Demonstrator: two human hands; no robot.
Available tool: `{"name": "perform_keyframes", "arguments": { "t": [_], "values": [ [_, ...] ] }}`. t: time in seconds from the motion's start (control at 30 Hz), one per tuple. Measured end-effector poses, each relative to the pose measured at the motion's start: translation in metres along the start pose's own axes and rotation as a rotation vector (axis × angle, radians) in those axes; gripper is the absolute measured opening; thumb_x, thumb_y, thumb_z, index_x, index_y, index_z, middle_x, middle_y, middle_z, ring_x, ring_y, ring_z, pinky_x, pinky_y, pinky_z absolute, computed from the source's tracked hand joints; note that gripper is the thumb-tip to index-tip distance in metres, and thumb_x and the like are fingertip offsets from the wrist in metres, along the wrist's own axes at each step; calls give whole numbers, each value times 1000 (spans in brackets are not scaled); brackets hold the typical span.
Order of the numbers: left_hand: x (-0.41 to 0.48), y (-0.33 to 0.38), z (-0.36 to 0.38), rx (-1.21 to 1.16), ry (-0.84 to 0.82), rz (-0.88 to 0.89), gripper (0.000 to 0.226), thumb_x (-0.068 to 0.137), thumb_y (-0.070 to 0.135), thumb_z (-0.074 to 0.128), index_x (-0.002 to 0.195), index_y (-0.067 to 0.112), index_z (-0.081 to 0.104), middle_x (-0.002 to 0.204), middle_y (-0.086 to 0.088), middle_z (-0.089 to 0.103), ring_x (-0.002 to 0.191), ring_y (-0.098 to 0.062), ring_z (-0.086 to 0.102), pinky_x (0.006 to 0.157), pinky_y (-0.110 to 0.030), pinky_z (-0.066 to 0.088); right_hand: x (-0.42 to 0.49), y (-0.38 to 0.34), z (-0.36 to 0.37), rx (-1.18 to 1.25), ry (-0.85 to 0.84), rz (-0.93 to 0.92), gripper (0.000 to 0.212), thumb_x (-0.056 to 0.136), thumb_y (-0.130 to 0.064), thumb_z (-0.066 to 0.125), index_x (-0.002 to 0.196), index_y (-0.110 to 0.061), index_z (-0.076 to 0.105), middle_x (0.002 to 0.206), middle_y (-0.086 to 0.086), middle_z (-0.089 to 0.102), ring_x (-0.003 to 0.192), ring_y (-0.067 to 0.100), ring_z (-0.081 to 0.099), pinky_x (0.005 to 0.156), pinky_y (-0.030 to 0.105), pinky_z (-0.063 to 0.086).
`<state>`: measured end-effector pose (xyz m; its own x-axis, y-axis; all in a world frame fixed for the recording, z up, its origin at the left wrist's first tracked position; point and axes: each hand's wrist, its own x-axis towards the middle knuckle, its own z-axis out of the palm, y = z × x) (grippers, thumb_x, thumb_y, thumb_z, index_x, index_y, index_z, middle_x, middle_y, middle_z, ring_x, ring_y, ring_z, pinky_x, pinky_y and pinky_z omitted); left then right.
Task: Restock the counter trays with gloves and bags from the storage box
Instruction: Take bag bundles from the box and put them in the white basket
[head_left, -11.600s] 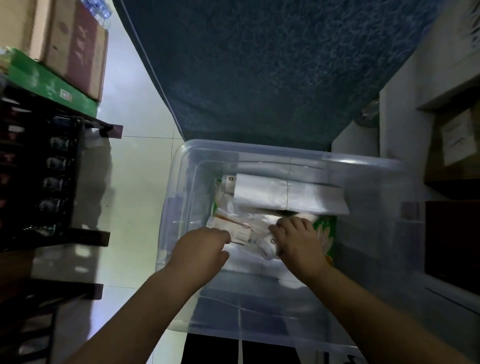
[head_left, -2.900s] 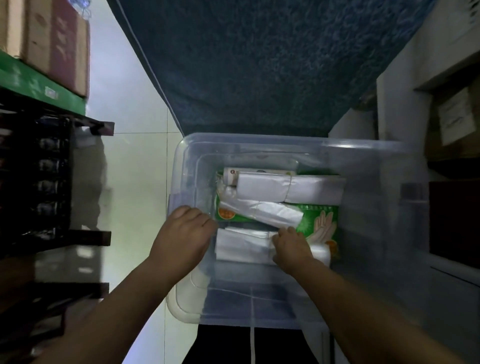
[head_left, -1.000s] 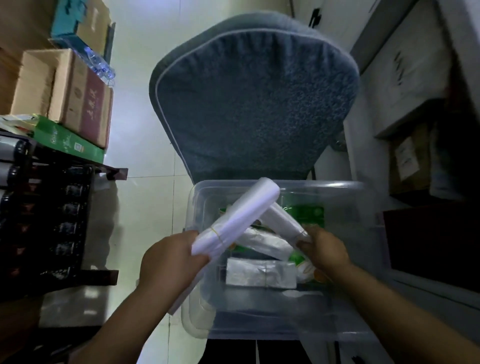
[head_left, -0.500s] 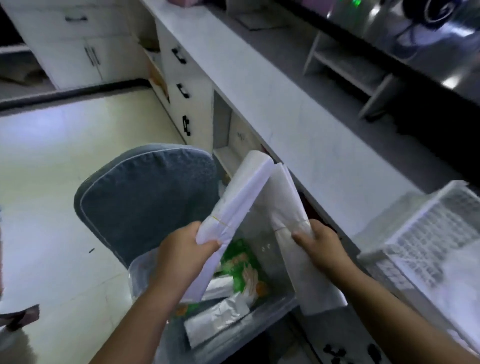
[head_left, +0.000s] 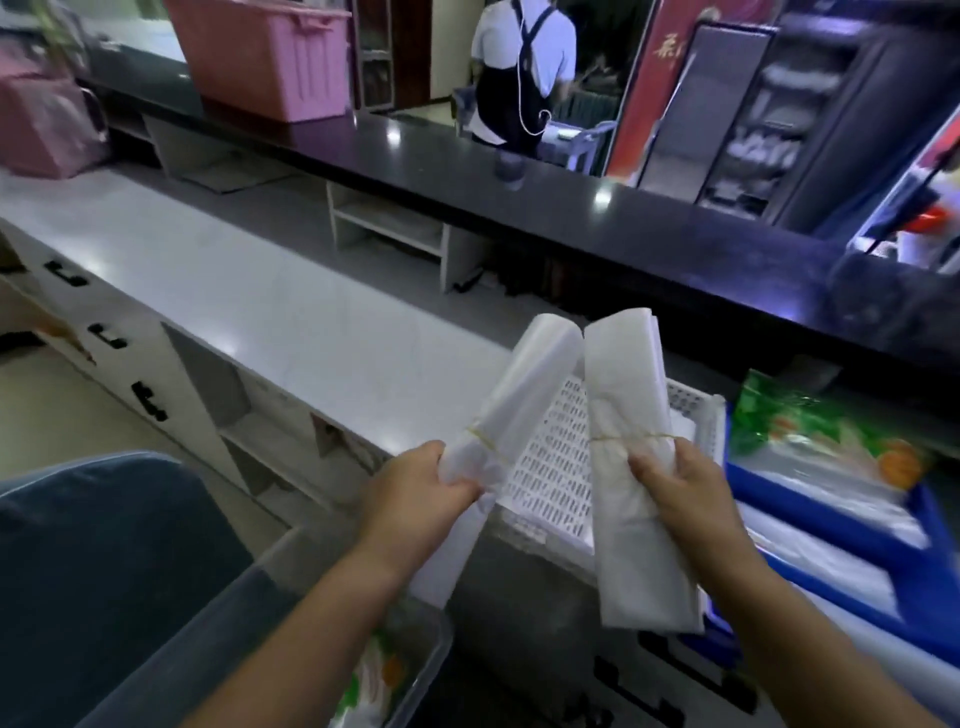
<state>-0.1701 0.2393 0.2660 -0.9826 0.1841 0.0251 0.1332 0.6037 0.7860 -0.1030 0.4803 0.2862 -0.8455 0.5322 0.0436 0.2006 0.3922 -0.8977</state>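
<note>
My left hand (head_left: 415, 488) grips a rolled bundle of clear plastic bags (head_left: 524, 384) bound with a rubber band. My right hand (head_left: 680, 483) grips a flatter folded bundle of white bags (head_left: 623, 384), also rubber-banded. Both bundles are held above a white slotted tray (head_left: 550, 467) on the white counter (head_left: 249, 291). A blue tray (head_left: 831, 525) to its right holds a green glove pack (head_left: 810, 431) and clear packets. The clear storage box (head_left: 405, 644) is low in view, with a green-and-white pack inside.
A grey cushioned chair (head_left: 104, 561) stands at lower left beside the box. A raised black counter (head_left: 571, 208) runs behind, with a pink bin (head_left: 260, 52) on it. A person in an apron (head_left: 519, 73) stands beyond it. Drawers with black handles (head_left: 109, 338) line the left.
My view has lifted from the storage box to the counter. Both hands took a bag bundle each out of the box and raised them over the white tray.
</note>
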Motion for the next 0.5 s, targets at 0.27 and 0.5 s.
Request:
{"name": "perform_keyframes", "arguments": {
  "t": [0.27,0.5],
  "values": [
    [63,87,102,244,-50,132,16,82,39,51,73,30,42,63,11,48,52,-5,44,43,-23,25,56,40,-80,128,67,105,14,88,-21,61,100,-15,61,91,4,68,80,21,64,64,31,48],
    [95,82,169,390,-100,17,15,86,33,50,92,19,50,99,-8,66,88,-32,61,63,-29,36,104,77,-109,154,3,116,8,88,-20,62,95,-18,62,87,-1,68,76,14,64,56,26,45]
  ]
}}
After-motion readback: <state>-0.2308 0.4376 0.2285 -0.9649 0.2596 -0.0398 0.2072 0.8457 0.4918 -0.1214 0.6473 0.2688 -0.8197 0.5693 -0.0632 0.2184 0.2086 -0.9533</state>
